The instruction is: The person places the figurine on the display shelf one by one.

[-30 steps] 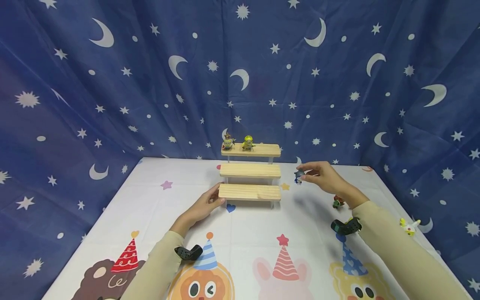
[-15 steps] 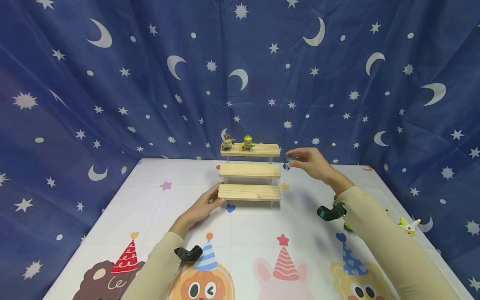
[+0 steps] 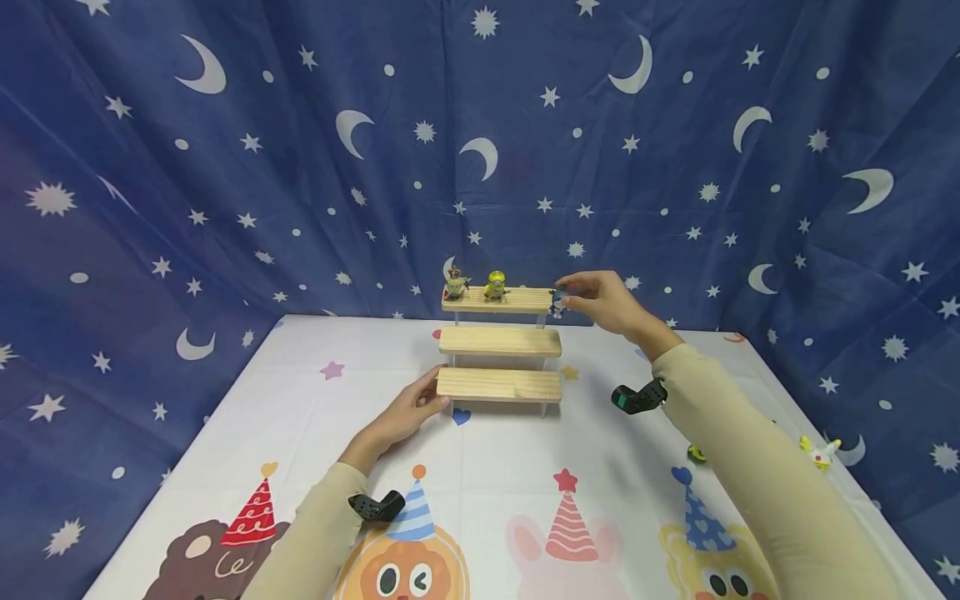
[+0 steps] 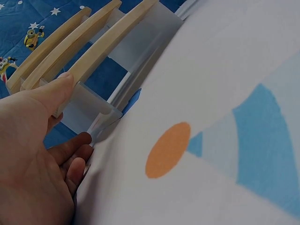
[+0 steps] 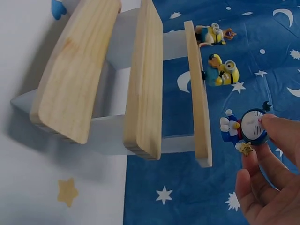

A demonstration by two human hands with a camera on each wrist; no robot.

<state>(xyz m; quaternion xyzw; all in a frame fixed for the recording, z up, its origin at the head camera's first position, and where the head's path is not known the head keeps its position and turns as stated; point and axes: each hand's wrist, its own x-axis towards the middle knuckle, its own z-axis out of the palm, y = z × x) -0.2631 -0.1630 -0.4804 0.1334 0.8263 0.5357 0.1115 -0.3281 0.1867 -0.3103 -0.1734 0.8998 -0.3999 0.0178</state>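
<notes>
Two figures already stand on the top step [image 3: 532, 298] of the wooden stand, in the upper middle of the head view: a crowned figure [image 3: 455, 286] and a yellow minion figure [image 3: 495, 285]. Your right hand [image 3: 609, 304] pinches the blue figure [image 5: 253, 125] near the right end of that step; the right wrist view shows a gap, so I judge its placing is not finished. Your left hand [image 3: 408, 408] grips the left end of the lowest step [image 3: 480, 385] with thumb and forefinger.

By count, you have one stand with three steps, two figures standing, one held, and at least two left on the table [image 3: 510, 450]: a yellow-white figure [image 3: 820, 452] at the right and a partly hidden figure [image 3: 696, 454] beside your sleeve [image 3: 750, 467].
</notes>
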